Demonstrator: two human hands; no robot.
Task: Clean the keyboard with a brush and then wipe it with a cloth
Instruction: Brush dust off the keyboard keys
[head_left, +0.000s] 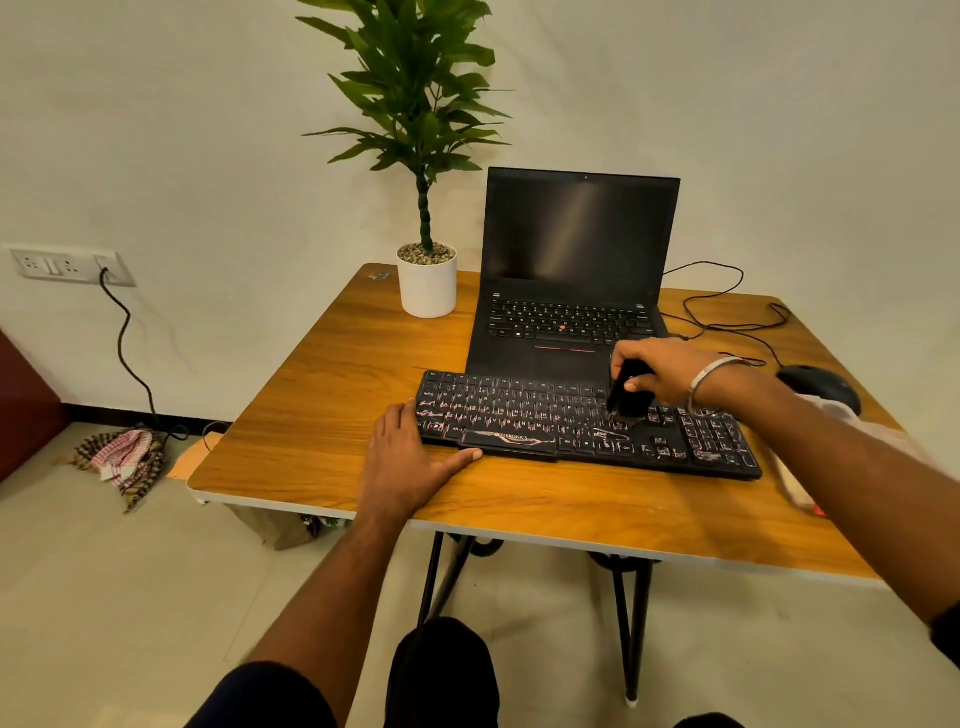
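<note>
- Two hands at work: your right hand (662, 370) grips the black brush (628, 395), bristles down on the keyboard (587, 421) mid-right keys.
- Your left hand (410, 452) lies flat w/ straight fingers, pressing kbd's left end, thumb along its front edge.
- Laptop (571, 270) just beyond your right hand; mouse (821, 387) + cable to its right.
- Plant pot (427, 283) beyond left hand.
- Bare table (322, 415) left of left hand, up to the edge.
</note>
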